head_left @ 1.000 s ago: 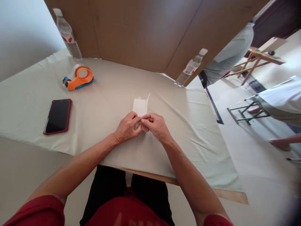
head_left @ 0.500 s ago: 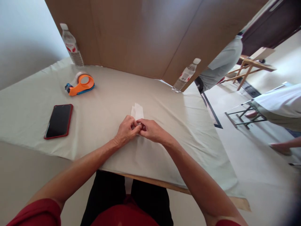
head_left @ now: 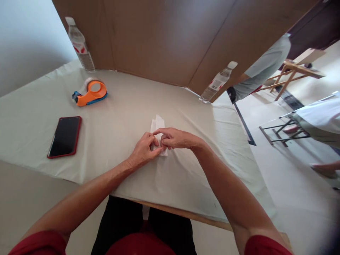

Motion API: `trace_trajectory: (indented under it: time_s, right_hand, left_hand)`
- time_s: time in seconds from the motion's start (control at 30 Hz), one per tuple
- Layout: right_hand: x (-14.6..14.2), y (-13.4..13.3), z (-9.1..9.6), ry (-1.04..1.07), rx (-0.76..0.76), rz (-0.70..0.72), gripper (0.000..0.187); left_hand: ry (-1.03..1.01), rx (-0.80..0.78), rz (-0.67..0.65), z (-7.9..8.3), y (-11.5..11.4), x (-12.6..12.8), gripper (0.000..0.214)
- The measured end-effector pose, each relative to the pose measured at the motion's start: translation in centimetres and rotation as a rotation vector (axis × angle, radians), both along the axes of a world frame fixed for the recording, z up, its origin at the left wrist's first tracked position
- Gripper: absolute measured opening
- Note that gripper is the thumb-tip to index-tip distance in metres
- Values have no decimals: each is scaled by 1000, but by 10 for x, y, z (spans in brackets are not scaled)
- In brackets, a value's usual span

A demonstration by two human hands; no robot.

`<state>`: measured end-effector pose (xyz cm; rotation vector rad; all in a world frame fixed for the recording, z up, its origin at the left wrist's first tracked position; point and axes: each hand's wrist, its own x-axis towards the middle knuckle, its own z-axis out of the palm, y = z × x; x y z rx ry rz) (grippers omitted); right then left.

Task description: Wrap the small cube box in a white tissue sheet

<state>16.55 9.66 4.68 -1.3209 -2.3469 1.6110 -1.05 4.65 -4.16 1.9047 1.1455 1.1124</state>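
Observation:
A small, narrow piece of folded white paper lies on the cloth-covered table in front of me; my fingers cover its middle. My left hand is curled on its left side, with the thumb and bent fingers holding the paper. From the right, my right hand reaches over it with the index finger stretched toward my left fingertips. Its other fingers are bent and touch or hover just over the paper; I cannot tell which.
A phone and an orange tape dispenser lie at the left. Water bottles stand at the back left and back right, against a brown cardboard panel. Other people sit beyond the table's right side.
Both hands were pinched together over the paper. My right hand has drawn slightly apart and straightened its index finger. My left hand has loosened a little. The view has shifted slightly.

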Motion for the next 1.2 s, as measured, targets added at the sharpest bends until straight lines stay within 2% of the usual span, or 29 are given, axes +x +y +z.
trace_trajectory:
  time_s: [0.13,0.23,0.3,0.4,0.47,0.53,0.6,0.7,0.83,0.93,1.07,1.2]
  right_hand:
    - [-10,0,-1,-67,121,-68,65]
    - [-9,-6,-10,50,141,-179,57]
    - [-2,-11,-18,168,138,-321,47]
    - [16,-16,-30,236,181,-621,25]
    - [28,-16,-37,226,133,-769,15]
    - [34,-14,-43,221,30,-834,14]
    - [31,-9,-48,237,-61,-843,16]
    - [18,-1,-57,270,-97,-825,23]
    - [3,12,-68,288,-76,-739,33]
    - [1,20,-75,289,-2,-657,33]
    - [2,25,-77,234,240,-616,31]
    - [-4,23,-74,351,199,-624,30]
  left_hand:
    - [28,25,5,1,-1,0,16]
    - [43,55,35,-1,-3,2,13]
    - [46,88,58,-2,-3,3,13]
    - [57,135,65,-3,-3,3,14]
    - [66,149,56,-4,-3,3,14]
    - [72,161,50,-5,-3,3,13]
    - [78,177,55,-5,-3,3,13]
    - [98,209,67,-6,-4,2,14]
    - [207,314,48,-3,-5,1,35]
    - [280,393,-21,-1,-3,0,28]
    - [258,373,-63,-3,1,-2,21]
    - [224,330,-78,-6,3,-3,22]
